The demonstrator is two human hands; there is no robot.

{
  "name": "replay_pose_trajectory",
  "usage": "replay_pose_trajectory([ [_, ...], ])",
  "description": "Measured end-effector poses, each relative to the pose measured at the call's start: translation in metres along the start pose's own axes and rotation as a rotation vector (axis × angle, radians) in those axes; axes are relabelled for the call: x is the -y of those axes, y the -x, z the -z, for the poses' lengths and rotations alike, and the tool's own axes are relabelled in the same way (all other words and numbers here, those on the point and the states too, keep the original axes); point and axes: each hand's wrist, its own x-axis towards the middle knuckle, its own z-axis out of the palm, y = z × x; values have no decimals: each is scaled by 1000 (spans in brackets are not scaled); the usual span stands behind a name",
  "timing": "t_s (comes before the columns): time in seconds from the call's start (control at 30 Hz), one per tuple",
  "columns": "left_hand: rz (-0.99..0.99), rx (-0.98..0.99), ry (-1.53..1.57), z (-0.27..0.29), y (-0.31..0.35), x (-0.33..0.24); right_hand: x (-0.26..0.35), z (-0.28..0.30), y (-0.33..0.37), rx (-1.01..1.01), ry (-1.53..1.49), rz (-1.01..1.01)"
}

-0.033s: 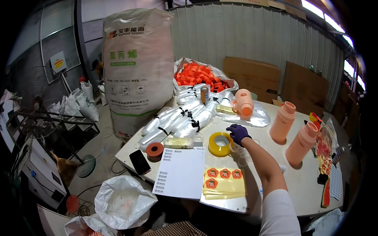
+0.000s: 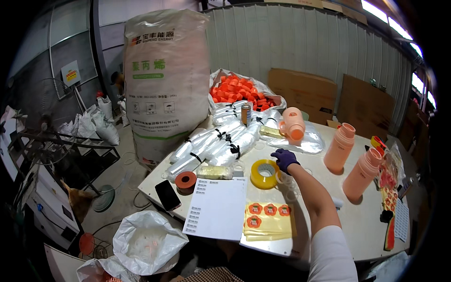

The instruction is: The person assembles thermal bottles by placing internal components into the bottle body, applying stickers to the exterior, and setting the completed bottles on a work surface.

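Observation:
My right hand [image 2: 285, 160], in a purple glove, hangs over the middle of the table just behind a yellow roll of tape [image 2: 255, 179]. Its fingers point left and are curled together; whatever they may hold is hidden. Clear plastic rings [image 2: 292, 194] lie under and beside my wrist. Gold sticker sheets with orange flower-shaped labels [image 2: 268, 221] sit at the near edge, with a white label sheet [image 2: 216, 211] to their left. Beyond the hand, a peach bottle [image 2: 294, 123] lies on clear plastic bags. Two more peach bottles, one farther [image 2: 339, 148] and one nearer [image 2: 361, 175], stand to the right. My left hand is out of view.
Bundled clear bags [image 2: 213, 141] fill the table's left rear. A phone [image 2: 167, 195] and a reddish-brown tape roll [image 2: 185, 182] lie at front left. Behind stand a big white sack [image 2: 167, 84] and a bag of orange caps [image 2: 239, 90]. An open white bag [image 2: 148, 242] is below left.

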Motion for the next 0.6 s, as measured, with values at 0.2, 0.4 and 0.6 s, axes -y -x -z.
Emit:
replay_pose_trajectory([
  [0.2, 7, -12, -71, -38, -14, 33, -3, -37, -89, 147, -21, -27],
  [0.4, 139, 102, 145, 29, -27, -14, -3, -33, -118, 339, 178, -61],
  [0.6, 46, 41, 125, 37, -47, -6, -19, -34, -102, 321, 180, -70],
])
